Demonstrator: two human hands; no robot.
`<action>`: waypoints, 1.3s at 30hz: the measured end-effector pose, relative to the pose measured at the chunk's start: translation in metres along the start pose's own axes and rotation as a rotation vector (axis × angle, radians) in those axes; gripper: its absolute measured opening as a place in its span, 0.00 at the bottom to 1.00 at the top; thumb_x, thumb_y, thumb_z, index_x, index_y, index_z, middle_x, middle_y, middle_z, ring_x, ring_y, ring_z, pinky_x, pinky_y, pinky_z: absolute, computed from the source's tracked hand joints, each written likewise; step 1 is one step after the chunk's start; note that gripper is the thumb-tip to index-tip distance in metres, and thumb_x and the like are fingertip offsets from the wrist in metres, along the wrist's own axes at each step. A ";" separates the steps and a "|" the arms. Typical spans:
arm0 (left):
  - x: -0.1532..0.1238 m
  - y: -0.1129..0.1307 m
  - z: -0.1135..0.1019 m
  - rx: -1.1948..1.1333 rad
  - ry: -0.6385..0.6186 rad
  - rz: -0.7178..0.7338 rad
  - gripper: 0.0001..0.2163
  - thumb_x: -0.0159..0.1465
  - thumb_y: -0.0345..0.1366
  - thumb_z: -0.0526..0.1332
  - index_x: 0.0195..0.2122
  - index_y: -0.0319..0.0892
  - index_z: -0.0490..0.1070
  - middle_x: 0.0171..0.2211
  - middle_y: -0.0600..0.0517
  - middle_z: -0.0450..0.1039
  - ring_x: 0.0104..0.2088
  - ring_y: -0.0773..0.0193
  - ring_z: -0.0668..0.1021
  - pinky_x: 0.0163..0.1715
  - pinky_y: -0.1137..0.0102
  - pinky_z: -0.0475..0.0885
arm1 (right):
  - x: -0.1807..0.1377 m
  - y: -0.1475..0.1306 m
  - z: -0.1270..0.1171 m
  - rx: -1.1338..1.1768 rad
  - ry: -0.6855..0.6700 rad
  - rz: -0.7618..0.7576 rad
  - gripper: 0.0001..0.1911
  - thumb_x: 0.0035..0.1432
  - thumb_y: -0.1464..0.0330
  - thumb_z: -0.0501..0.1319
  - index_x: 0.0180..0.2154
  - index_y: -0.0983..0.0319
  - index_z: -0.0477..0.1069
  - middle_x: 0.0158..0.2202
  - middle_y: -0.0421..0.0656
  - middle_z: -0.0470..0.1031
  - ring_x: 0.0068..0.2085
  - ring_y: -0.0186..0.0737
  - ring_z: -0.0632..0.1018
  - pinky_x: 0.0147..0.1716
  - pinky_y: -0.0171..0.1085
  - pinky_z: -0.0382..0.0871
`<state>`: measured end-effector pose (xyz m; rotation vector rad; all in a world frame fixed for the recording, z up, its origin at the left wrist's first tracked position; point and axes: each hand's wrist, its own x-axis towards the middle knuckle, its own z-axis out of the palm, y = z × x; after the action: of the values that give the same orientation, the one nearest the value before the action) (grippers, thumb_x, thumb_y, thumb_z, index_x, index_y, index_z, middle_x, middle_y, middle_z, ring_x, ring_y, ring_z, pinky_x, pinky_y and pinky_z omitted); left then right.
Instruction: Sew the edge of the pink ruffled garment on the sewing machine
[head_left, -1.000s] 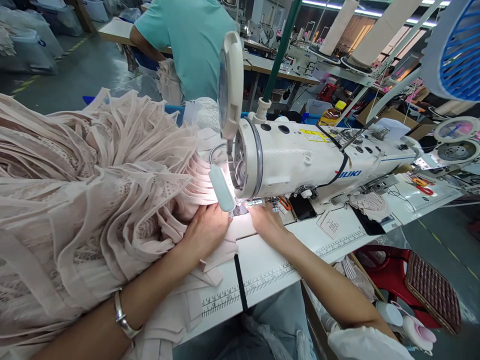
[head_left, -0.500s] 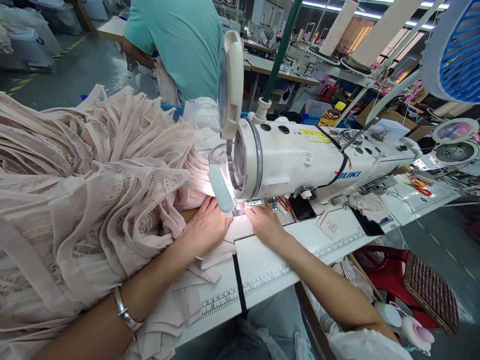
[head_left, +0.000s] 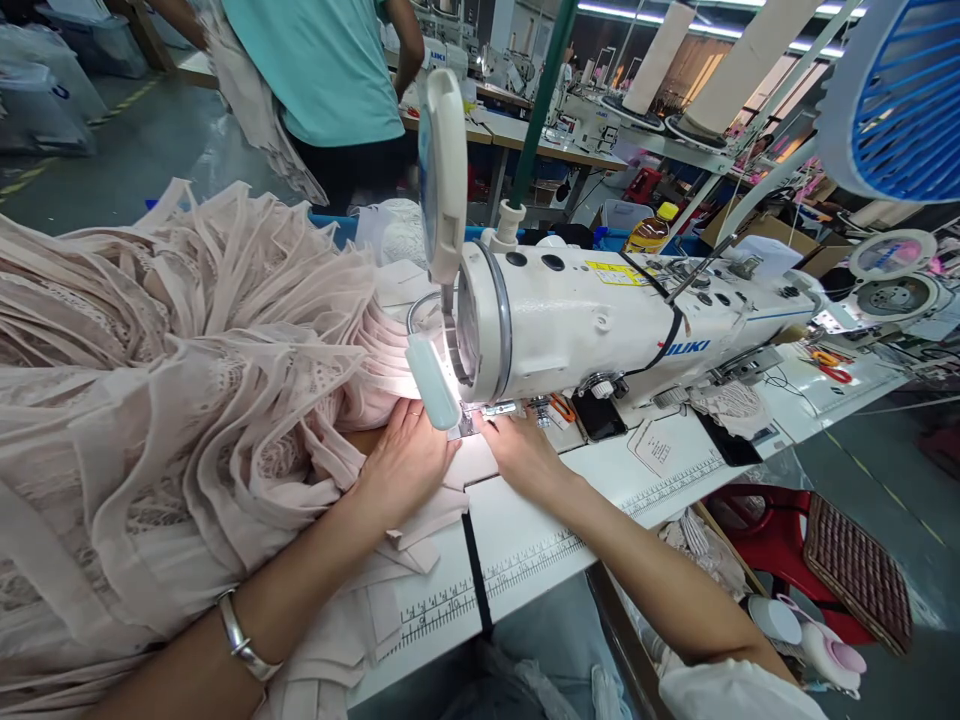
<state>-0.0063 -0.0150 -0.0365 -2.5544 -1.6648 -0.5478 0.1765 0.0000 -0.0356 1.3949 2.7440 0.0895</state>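
A white sewing machine (head_left: 555, 325) stands in front of me, a small light glowing at its needle area. My left hand (head_left: 405, 462) lies with fingers stretched forward at the left of the needle, against pale pink lace-trimmed fabric (head_left: 247, 400) heaped on that side. A pale green lamp head or guard (head_left: 433, 383) hides part of its fingertips. My right hand (head_left: 529, 460) is on the other side of the presser foot, its fingers closed together with the tips at the needle plate. Whatever they pinch there is too small to make out.
Orange-handled scissors (head_left: 561, 408), a dark phone (head_left: 600, 415) and a paper label (head_left: 651, 447) lie right of my hands. A ruler strip (head_left: 525, 565) runs along the table's front. A blue fan (head_left: 900, 100) hangs at upper right; a co-worker in a teal shirt (head_left: 322, 70) stands beyond.
The co-worker has straightened and moved left, with pale fabric hanging at their side. My view has shifted slightly; both my hands stay by the needle.
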 end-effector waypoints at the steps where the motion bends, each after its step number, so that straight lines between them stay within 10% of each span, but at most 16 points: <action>1: 0.000 0.000 0.000 -0.004 0.001 -0.002 0.10 0.65 0.34 0.56 0.45 0.37 0.70 0.43 0.38 0.74 0.50 0.45 0.74 0.50 0.54 0.72 | 0.000 0.000 0.001 0.002 0.005 0.000 0.28 0.57 0.84 0.48 0.56 0.64 0.68 0.40 0.51 0.76 0.42 0.48 0.76 0.52 0.51 0.63; 32: 0.000 0.001 0.000 0.025 -0.060 -0.045 0.13 0.65 0.37 0.57 0.48 0.35 0.68 0.44 0.37 0.72 0.50 0.43 0.72 0.45 0.55 0.71 | 0.006 0.008 0.002 0.254 -0.072 0.087 0.27 0.60 0.78 0.49 0.59 0.58 0.65 0.38 0.45 0.75 0.40 0.46 0.74 0.49 0.45 0.62; 39: -0.007 0.018 -0.040 0.216 -0.195 0.093 0.13 0.61 0.19 0.49 0.32 0.39 0.71 0.30 0.44 0.72 0.35 0.51 0.75 0.35 0.60 0.69 | 0.004 0.006 0.010 0.235 0.092 0.024 0.16 0.68 0.73 0.46 0.49 0.62 0.69 0.38 0.47 0.75 0.39 0.45 0.73 0.44 0.43 0.65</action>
<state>-0.0034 -0.0373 0.0017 -2.5765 -1.5505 -0.1075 0.1802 0.0070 -0.0452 1.5143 2.8917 -0.1774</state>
